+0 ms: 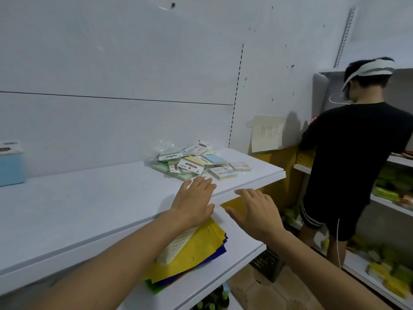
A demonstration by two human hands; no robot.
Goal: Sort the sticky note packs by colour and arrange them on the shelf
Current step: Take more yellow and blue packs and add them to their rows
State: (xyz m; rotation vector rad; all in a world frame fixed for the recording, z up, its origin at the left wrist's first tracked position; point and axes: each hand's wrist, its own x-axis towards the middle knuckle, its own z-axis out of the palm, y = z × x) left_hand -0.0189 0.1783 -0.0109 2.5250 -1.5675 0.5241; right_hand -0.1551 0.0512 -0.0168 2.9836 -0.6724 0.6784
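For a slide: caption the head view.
Open left hand and right hand reach toward mixed sticky note packs on the shelf.

Label print on sticky note packs point(196, 163) too small to read. Front-most pack of that pile mostly hidden under left hand point(194, 200) fingertips. Far left of pile: blue box point(11, 168), cut off by frame edge. Right of pile: paper sign point(267, 134), writing too faint, illeg.

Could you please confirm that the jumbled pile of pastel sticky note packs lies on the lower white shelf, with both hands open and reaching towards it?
Not quite: the head view shows the jumbled pile of pastel sticky note packs on the upper white shelf, not the lower one. The left hand and the right hand are indeed both open and reaching towards it.
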